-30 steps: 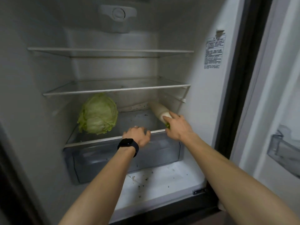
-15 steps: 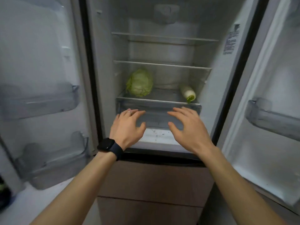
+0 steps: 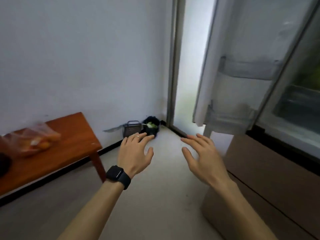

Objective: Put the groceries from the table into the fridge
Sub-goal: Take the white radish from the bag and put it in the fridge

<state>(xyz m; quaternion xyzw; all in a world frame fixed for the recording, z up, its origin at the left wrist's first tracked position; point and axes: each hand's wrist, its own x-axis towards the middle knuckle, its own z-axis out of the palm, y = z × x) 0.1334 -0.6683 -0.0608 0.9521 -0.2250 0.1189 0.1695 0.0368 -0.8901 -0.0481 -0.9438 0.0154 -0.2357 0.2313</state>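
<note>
My left hand (image 3: 135,151), with a black watch and a ring, hovers over the floor with fingers spread and holds nothing. My right hand (image 3: 202,155) hovers beside it, also spread and holding nothing. A low wooden table (image 3: 72,149) stands at the left against the wall. On it lies a clear plastic bag of orange fruit (image 3: 34,141), blurred, and a dark object shows at the frame's left edge. The open fridge (image 3: 294,104) is at the right, its left door (image 3: 230,75) swung out with clear door bins.
A black bag holding green scraps (image 3: 151,127) and a small wire-mesh basket (image 3: 132,129) sit in the corner by the wall. Brown lower fridge drawers (image 3: 270,174) jut out at the right. Pale floor lies between table and fridge.
The view has swung left from the fridge interior toward the table. Both hands came away from the shelf, where the cabbage and the white radish stayed, and now hover over the floor.
</note>
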